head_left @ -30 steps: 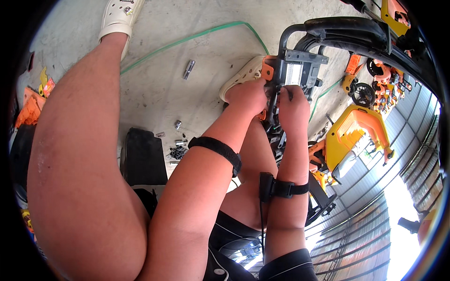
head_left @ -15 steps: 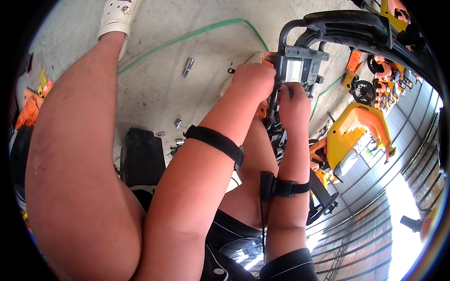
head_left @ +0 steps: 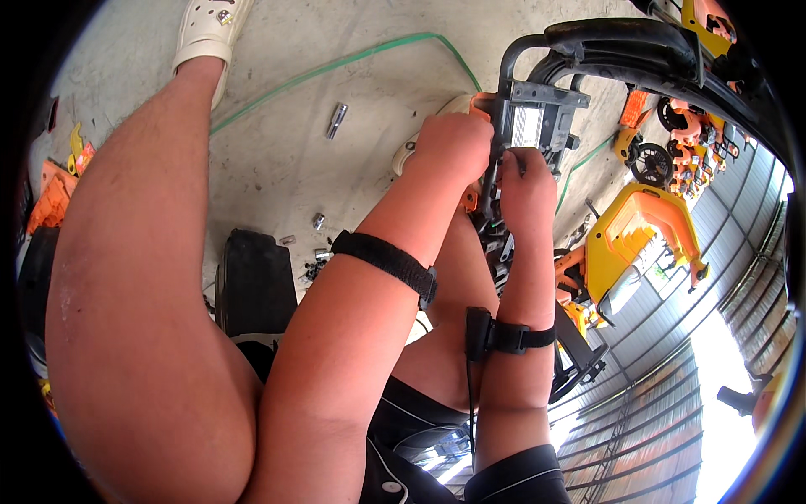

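My left hand (head_left: 457, 141) is closed in a fist against the left side of a black metal frame (head_left: 506, 109); what it grips is hidden behind the knuckles. My right hand (head_left: 527, 172) has its fingers curled in a pinch at the near end of the same frame, just below a pale label plate (head_left: 526, 126). Anything between those fingertips is too small or too covered to name. An orange part (head_left: 483, 104) shows beside the frame above my left fist. Black straps circle both forearms.
On the concrete floor lie a metal socket (head_left: 337, 121), a smaller socket (head_left: 318, 221) and a green strip (head_left: 336, 65). A black box-shaped part (head_left: 254, 281) stands near my left leg. To the right are a yellow body panel (head_left: 642, 235) and a wheel (head_left: 651, 165) among orange parts.
A small dark ring-shaped end that stuck out left of my left fist no longer shows. My left forearm has shifted very slightly; my right hand stays in place.
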The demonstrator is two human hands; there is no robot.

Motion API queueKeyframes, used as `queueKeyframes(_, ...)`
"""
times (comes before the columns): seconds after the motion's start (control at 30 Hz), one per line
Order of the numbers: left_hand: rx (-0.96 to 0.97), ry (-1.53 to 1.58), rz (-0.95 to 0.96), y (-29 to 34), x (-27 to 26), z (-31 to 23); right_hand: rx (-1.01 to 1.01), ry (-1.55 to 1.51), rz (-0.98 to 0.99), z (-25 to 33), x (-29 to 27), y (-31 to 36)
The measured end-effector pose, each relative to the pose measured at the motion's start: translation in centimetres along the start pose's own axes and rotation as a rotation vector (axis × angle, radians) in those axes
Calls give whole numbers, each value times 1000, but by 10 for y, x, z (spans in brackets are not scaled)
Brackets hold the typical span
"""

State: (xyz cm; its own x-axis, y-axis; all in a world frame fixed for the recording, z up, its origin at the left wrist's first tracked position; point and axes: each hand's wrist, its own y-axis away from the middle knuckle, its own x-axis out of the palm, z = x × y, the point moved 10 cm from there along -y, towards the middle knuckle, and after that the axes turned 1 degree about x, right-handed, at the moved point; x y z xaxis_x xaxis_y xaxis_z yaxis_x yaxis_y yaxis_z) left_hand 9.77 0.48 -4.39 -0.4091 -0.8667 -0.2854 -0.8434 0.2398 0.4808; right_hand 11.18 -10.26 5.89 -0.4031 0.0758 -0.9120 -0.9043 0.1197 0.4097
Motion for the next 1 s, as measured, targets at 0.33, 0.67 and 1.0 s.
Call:
queueKeyframes(0.33, -182, 265, 50, 3, 37, 16, 11, 105, -7, 12, -12, 4)
queueKeyframes(0.67, -372, 428, 27, 17, 55, 44, -22, 133, -18, 16, -18, 5)
queueKeyframes(1.0, -164, 172, -75, 13, 6, 32, -15, 74, -33, 10, -15, 4)
